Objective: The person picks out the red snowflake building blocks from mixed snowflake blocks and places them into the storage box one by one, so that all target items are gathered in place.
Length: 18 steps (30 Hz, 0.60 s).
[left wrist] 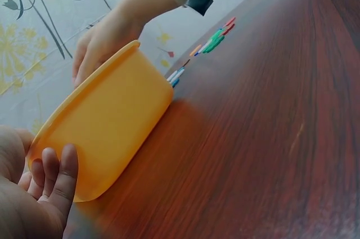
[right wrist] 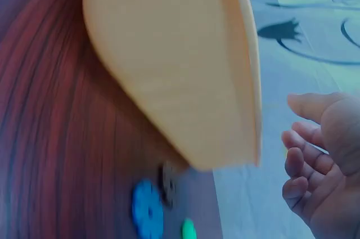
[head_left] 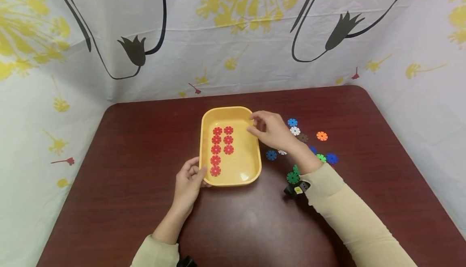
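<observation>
A yellow tray [head_left: 244, 149] holds red toothed discs [head_left: 215, 160] in two columns: several at the left and three beside them. My left hand [head_left: 188, 184] grips the tray's near left corner, thumb at the rim; in the left wrist view its fingers [left wrist: 67, 174] lie against the outer wall. At the far right rim hovers my right hand [head_left: 274, 131], its fingers loosely bent. A gap shows between this right hand [right wrist: 326, 166] and the tray [right wrist: 174, 53] in the right wrist view, with nothing held.
Loose toothed discs lie right of the tray, partly under my right forearm: blue [head_left: 271, 155], orange [head_left: 322, 136], brown [head_left: 302, 137], white [head_left: 295, 131] and green [head_left: 293, 178]. The dark red table [head_left: 145, 145] meets a patterned cloth [head_left: 174, 64] at its back and sides.
</observation>
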Tool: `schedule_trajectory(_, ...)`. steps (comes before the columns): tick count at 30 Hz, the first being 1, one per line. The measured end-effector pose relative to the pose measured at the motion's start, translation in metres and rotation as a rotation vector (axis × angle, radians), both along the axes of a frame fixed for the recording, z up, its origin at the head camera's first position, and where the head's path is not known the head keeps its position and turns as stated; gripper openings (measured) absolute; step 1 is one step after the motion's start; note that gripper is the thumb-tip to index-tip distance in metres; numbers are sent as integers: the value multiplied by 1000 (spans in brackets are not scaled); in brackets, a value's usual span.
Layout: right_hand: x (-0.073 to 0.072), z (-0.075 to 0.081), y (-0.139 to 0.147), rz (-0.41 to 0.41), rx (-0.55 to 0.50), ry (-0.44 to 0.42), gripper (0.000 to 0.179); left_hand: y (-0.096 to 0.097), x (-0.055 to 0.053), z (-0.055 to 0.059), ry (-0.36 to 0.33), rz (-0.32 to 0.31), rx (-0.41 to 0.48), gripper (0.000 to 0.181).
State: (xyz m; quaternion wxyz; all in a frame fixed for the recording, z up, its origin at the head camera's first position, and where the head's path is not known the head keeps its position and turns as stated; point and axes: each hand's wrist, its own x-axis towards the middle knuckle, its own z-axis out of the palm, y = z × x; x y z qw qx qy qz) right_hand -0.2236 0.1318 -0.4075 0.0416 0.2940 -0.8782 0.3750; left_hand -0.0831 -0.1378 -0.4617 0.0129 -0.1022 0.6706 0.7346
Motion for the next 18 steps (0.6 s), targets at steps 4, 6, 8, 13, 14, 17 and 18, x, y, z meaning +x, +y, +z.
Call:
schedule_trajectory(4,0,-1,24,-35,-1,-23,25,0,0,1,-6,0,9,41)
schedule_trajectory(6,1,-1,36,-37,15,-48,24,0,0,0,-5,-1,8,41)
schedule_trajectory(8,3,-1,46,-39,28,-66,22,1,0,0,0,0,4,40)
schedule_trajectory(13,11,0,69,-70,61,-59,21,2,-1,1,4,-1,3,40)
schedule_trajectory(14,13,0,73,-76,69,-66,21,1,0,1,2,0,5,40)
schedule_trajectory(17,19,-3,85,-81,98,-104,22,1,1,1,-3,4,3,40)
schedule_trajectory(18,22,-4,89,-80,107,-123,22,1,1,0,-5,6,1,40)
